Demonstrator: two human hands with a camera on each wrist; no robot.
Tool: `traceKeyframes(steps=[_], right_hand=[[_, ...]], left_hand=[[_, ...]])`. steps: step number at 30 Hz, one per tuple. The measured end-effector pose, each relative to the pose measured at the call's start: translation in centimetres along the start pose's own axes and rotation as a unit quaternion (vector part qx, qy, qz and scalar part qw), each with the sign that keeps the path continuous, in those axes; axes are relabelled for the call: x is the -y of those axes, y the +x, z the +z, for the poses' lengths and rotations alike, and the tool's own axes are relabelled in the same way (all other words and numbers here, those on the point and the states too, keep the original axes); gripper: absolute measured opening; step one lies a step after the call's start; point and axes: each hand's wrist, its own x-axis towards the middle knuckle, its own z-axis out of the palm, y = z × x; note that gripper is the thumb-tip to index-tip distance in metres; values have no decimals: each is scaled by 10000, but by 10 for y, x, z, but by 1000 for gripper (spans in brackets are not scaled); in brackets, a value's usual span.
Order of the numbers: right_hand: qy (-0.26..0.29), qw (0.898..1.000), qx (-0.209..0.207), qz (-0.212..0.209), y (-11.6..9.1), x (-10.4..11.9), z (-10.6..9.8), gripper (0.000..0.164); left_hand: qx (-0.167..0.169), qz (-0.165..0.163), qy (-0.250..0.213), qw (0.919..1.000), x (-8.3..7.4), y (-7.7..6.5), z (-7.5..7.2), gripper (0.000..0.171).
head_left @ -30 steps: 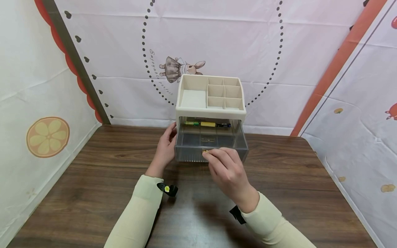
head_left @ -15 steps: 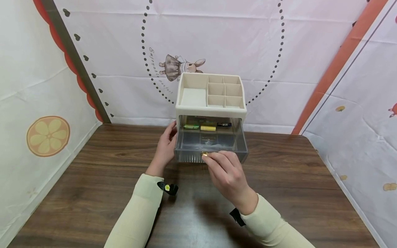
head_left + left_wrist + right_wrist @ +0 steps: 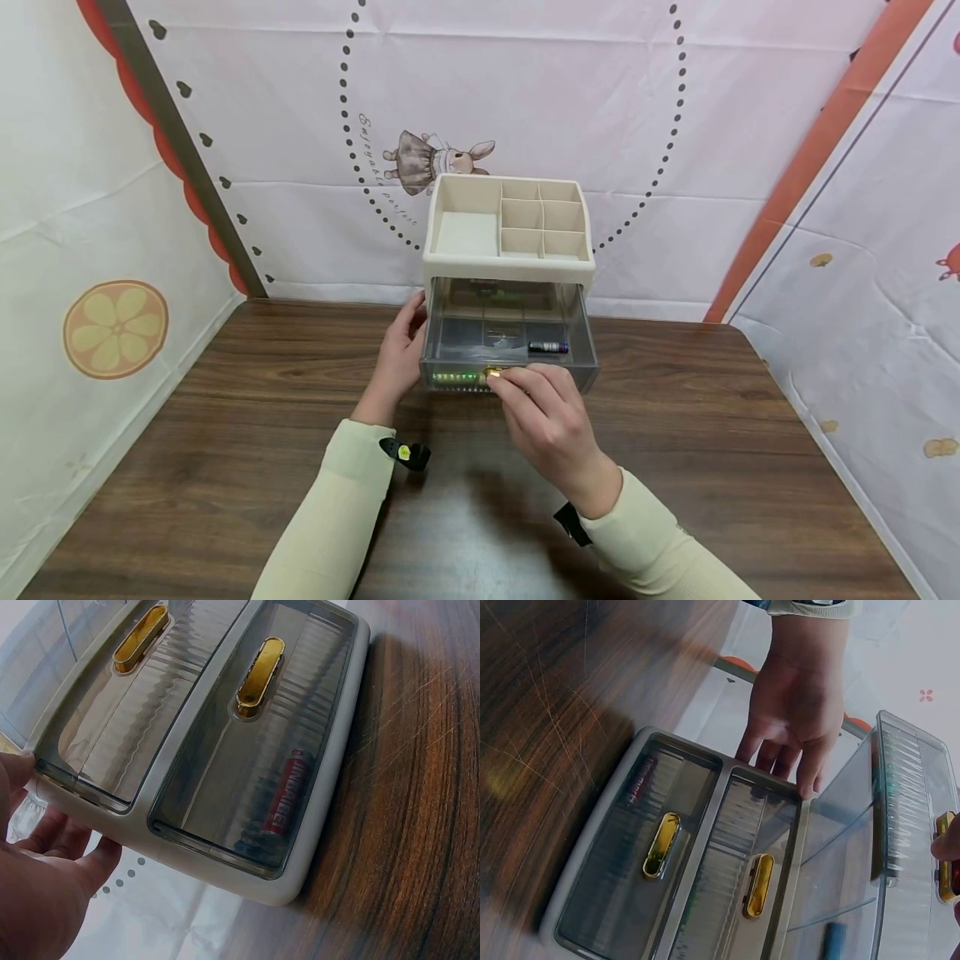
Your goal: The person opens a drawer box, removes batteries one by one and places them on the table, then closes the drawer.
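Observation:
A cream desktop organizer (image 3: 510,269) has its smoky clear top drawer (image 3: 438,333) pulled out. My right hand (image 3: 553,429) pinches that drawer's gold handle (image 3: 492,373) between thumb and fingers. Inside, a dark battery (image 3: 548,347) lies toward the front right, and a green battery (image 3: 455,377) shows through the front panel at the left. My left hand (image 3: 402,354) rests against the organizer's left side, its fingertips at the edge in the left wrist view. Two lower drawers are closed, each with a gold handle (image 3: 261,677); a red battery (image 3: 287,791) shows through the bottom one.
Open compartments (image 3: 543,218) in several sizes form the organizer's top. It stands on a dark wood table (image 3: 300,350) near the back edge, close to a printed cloth backdrop (image 3: 525,100). More cloth hangs on both sides.
The batteries, lined up near the back of the drawer, have rolled forward. The green one is now at the front panel; the yellow one has left the head view. Both hands have hardly moved.

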Motion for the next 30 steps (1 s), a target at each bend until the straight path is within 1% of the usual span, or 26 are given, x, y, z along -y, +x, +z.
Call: traceKeyframes(steps=[8, 17, 21, 26, 30], right_hand=[[70, 10000, 51, -17, -2, 0, 0, 14], [210, 9997, 131, -51, -1, -2, -3, 19], [286, 9995, 113, -38, 4, -3, -6, 20], [515, 9986, -8, -71, 14, -8, -11, 20], [717, 9974, 60, 79, 24, -14, -18, 18]], left_hand=[[9, -44, -67, 10000, 0, -1, 0, 48], [-12, -126, -59, 9999, 1, -1, -1, 47], [-9, -152, -92, 9998, 1, 0, -2, 47], [-12, -172, -63, 9998, -2, 1, -2, 48], [-38, -155, 8, 9999, -3, 1, -2, 47]])
